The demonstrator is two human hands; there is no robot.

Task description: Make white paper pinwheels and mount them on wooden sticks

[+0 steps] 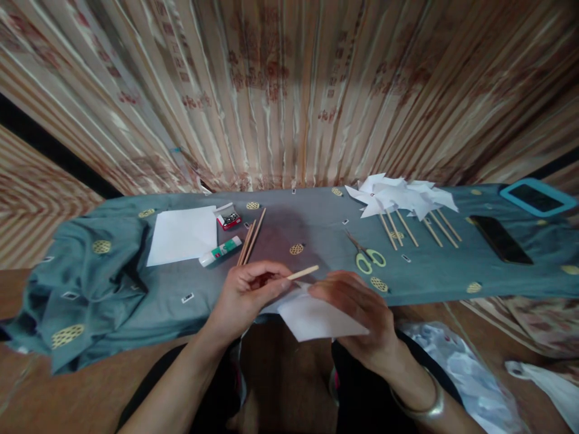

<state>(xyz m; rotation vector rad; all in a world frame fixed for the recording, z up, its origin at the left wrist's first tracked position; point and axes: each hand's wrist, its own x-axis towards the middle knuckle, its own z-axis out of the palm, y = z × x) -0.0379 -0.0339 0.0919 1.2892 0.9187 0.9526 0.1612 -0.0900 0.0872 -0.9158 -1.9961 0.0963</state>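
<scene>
My left hand [253, 289] is closed around a thin wooden stick [305, 272], whose pale end sticks out to the right between thumb and fingers. Just below the stick, a folded piece of white paper [319, 318] hangs over the near edge of the table. Pinching that paper at its upper part is my right hand [357, 304], its fingers bent over the sheet. Whether the stick touches the paper is hard to make out. Beyond my left hand lie several loose wooden sticks [251, 238]. Scissors with green handles [370, 259] rest beyond my right hand.
Square white paper [183, 238], a glue stick [220, 251] and an open small red box of pins [228, 218] are at left. Paper pinwheels on sticks [402, 196] lie back right. A black phone [501, 240] and blue-framed device [538, 198] sit far right on the cloth-covered table [312, 226].
</scene>
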